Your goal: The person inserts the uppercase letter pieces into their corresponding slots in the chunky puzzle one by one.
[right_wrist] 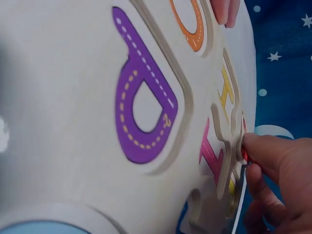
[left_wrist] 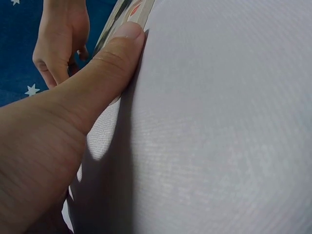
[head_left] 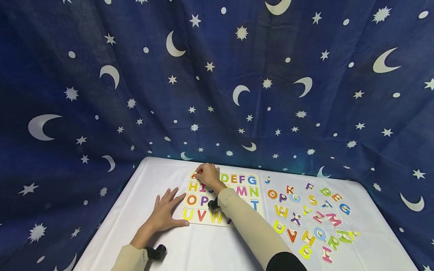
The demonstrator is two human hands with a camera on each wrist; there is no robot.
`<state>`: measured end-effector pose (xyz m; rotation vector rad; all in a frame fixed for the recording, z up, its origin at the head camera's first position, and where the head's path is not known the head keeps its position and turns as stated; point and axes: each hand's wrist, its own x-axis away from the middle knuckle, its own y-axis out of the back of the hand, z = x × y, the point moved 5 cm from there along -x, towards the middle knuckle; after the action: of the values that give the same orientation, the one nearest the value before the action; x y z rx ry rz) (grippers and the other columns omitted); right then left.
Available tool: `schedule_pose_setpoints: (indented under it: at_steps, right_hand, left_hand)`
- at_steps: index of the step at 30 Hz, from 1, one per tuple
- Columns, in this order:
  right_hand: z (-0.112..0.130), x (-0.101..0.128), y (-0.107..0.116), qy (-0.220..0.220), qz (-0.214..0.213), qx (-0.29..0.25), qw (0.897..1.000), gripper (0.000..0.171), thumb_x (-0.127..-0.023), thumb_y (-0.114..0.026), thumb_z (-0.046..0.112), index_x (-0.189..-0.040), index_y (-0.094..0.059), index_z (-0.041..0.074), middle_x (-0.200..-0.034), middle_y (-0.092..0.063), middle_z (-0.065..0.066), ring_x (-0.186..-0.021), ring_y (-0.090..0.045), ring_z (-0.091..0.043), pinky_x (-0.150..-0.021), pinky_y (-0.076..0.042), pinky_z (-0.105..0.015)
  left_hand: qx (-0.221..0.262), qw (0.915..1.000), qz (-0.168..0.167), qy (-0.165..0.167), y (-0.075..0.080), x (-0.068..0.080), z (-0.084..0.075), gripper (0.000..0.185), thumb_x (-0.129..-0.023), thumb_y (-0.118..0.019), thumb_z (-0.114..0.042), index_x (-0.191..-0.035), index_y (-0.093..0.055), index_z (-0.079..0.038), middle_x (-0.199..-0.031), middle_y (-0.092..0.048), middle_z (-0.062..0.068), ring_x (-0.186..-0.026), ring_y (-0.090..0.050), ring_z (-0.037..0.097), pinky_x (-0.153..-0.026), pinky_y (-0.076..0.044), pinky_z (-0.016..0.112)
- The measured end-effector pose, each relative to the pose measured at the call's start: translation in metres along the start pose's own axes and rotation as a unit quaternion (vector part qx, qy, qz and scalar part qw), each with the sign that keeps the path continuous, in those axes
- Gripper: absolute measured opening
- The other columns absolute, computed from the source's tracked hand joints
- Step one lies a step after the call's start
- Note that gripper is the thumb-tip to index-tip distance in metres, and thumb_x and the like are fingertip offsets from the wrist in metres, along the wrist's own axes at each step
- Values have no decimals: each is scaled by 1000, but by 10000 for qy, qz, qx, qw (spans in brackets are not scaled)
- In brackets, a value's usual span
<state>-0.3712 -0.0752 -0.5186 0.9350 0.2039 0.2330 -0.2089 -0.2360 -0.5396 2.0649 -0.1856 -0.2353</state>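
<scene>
A wooden alphabet puzzle board (head_left: 207, 223) lies on the white table (head_left: 203, 248), most of its slots showing printed coloured letters. My right hand (head_left: 207, 175) reaches to the board's far left corner and pinches a red letter piece (head_left: 194, 175). In the right wrist view, thumb and finger (right_wrist: 249, 161) hold that red piece (right_wrist: 243, 155) at the board's edge, beyond the purple P (right_wrist: 141, 122). My left hand (head_left: 164, 214) lies flat with fingers spread beside the board's left side. Its thumb (left_wrist: 107, 73) presses against the board's edge (left_wrist: 127, 12).
Several loose knobbed letters (head_left: 306, 216) are scattered on the table right of the board. A dark blue cloth with stars and moons (head_left: 217, 94) hangs behind and around the table. Black wrist cameras (head_left: 156, 251) sit on both forearms.
</scene>
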Motion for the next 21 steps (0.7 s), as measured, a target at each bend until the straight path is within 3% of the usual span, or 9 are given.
schedule_pose_setpoints:
  at_steps: [15, 21]
  right_hand:
    - [-4, 4, 3, 206, 130, -239, 9994, 9, -90, -79, 27, -96, -81, 21, -77, -63, 11, -94, -52, -17, -85, -35, -43]
    - [1, 9, 10, 550, 369, -148, 9977, 22, -94, -76, 27, -114, -78, 18, -93, -67, 4, -99, -55, -20, -86, -39, -41]
  left_hand:
    - [-5, 10000, 47, 7, 0, -2, -4, 104, -64, -91, -62, -150, -54, -14, -162, -35, 23, -151, -20, 52, -115, -8, 79]
    - [-22, 10000, 75, 60, 0, -2, 1, 105, -64, -90, -64, -150, -55, -15, -162, -35, 23, -151, -20, 52, -115, -8, 78]
